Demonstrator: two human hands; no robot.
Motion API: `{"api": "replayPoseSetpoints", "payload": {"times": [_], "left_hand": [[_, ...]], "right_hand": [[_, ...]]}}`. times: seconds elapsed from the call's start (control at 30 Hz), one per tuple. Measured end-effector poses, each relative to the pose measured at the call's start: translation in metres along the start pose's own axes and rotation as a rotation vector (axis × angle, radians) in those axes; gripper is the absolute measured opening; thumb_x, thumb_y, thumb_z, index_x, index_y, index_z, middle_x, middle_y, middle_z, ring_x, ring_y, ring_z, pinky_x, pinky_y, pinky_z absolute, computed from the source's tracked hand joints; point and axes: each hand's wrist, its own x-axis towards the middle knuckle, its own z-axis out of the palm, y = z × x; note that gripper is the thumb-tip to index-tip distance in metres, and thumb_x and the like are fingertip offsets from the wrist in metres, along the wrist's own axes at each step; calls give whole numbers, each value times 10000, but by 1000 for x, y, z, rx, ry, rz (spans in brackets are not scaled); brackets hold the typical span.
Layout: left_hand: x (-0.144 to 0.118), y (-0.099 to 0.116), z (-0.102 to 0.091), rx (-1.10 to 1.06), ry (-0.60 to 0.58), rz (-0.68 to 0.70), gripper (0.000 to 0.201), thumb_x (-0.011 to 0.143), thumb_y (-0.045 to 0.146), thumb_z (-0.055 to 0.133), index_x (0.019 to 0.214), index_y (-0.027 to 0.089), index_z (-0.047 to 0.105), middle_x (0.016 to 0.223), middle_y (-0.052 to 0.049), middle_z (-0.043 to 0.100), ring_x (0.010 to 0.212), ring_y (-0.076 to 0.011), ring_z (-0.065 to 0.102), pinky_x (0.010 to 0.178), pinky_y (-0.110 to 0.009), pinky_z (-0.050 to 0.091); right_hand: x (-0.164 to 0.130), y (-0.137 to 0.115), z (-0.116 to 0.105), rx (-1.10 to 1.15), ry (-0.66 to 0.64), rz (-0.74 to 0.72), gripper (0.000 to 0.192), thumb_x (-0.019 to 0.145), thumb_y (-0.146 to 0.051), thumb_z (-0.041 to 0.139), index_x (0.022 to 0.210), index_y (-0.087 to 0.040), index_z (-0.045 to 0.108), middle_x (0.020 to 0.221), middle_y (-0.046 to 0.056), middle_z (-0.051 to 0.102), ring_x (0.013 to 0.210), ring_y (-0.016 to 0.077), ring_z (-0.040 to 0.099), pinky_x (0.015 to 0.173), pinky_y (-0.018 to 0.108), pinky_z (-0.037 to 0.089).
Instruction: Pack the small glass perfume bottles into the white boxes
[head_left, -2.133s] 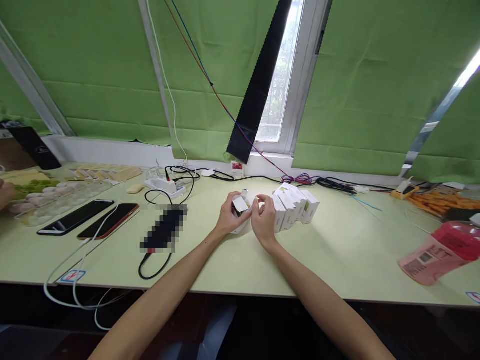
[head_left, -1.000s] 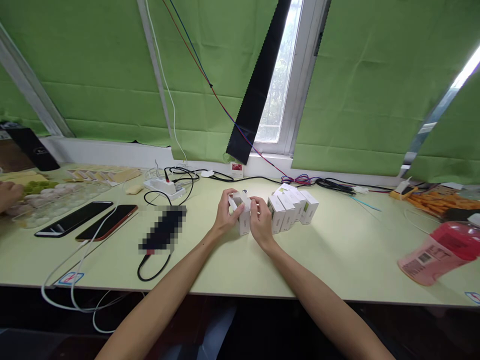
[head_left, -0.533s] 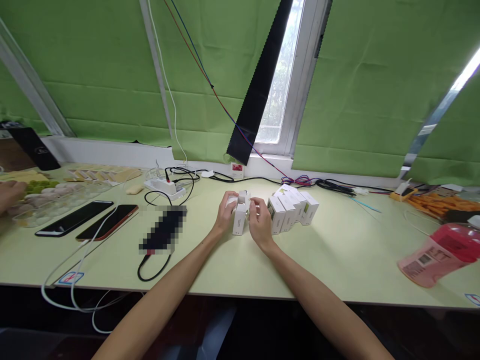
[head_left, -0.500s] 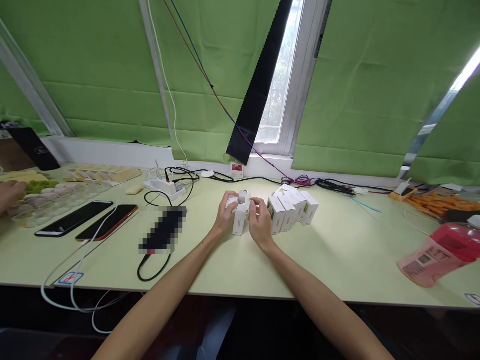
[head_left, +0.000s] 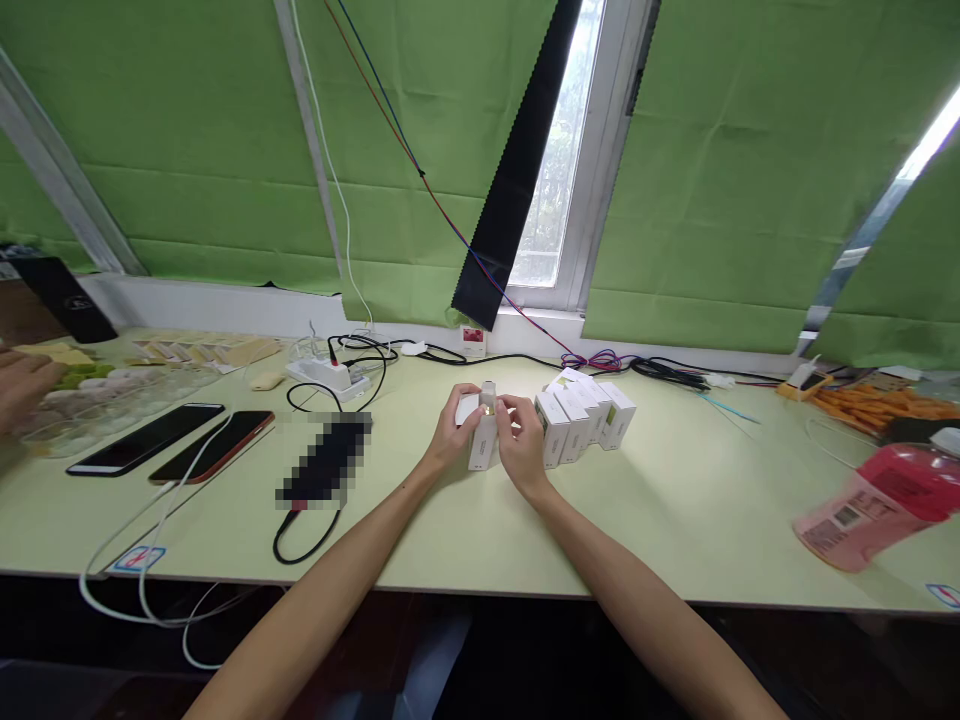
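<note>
A small white cardboard box stands upright on the table in front of me, its top flap raised. My left hand is closed on the box's left side, with the thumb near the top opening. At the upper right edge, my right hand pinches the box with bent fingers. Something white and rounded shows just behind my left fingers; its kind is unclear. Beside my right hand, several similar white boxes stand close together. What is inside the held box is mostly hidden.
Left of me lie two phones, a blurred-out dark device and a power strip. Cables run along the back. A pink bottle stands right. Another person's hand is at far left.
The box's top flap now stands up more plainly, and my fingers have drawn closer together at its top. The other person's hand at far left has shifted slightly.
</note>
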Motion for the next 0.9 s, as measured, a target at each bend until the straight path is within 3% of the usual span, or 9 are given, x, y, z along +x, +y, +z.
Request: {"api": "replayPoseSetpoints", "payload": {"times": [0.2,0.47,0.57,0.67,0.9], "left_hand": [[-1,1,0,0,-6,-12,447,927,601,551,1169,227,514,1106,-57,597,929,-206,603,826,-329,501],[1,-6,-1,-2,31,50,534,910,683,547,1196,232,528,1212,-98,584,1070,-251,617,922,-376,514],[2,-8,-1,-12,40,63,592,883,702,580,1246,238,523,1259,-119,584,1166,-278,605,982,-399,504],[2,-8,-1,-19,29,53,647,841,686,651,1297,247,513,1264,-122,592,1141,-276,627,941,-389,527],[2,8,3,14,58,56,473,859,515,705,1208,239,545,1219,-86,599,1099,-242,629,897,-346,528]], "right_hand": [[0,-2,0,23,-66,-9,426,1033,-489,453,1033,-185,751,1025,93,619,868,170,630,590,254,491],[-1,2,1,-11,-115,-11,513,1053,-521,395,1010,-195,788,1049,97,557,902,184,625,627,284,500],[0,3,1,-16,-113,-18,521,1054,-520,385,989,-189,782,1043,98,548,935,193,623,683,300,524],[0,4,2,-15,-94,-31,509,1053,-509,387,981,-185,772,1039,103,554,976,206,624,733,315,543],[0,4,3,24,-86,-6,478,1051,-512,400,981,-185,741,1093,112,593,941,206,647,738,336,569]]}}
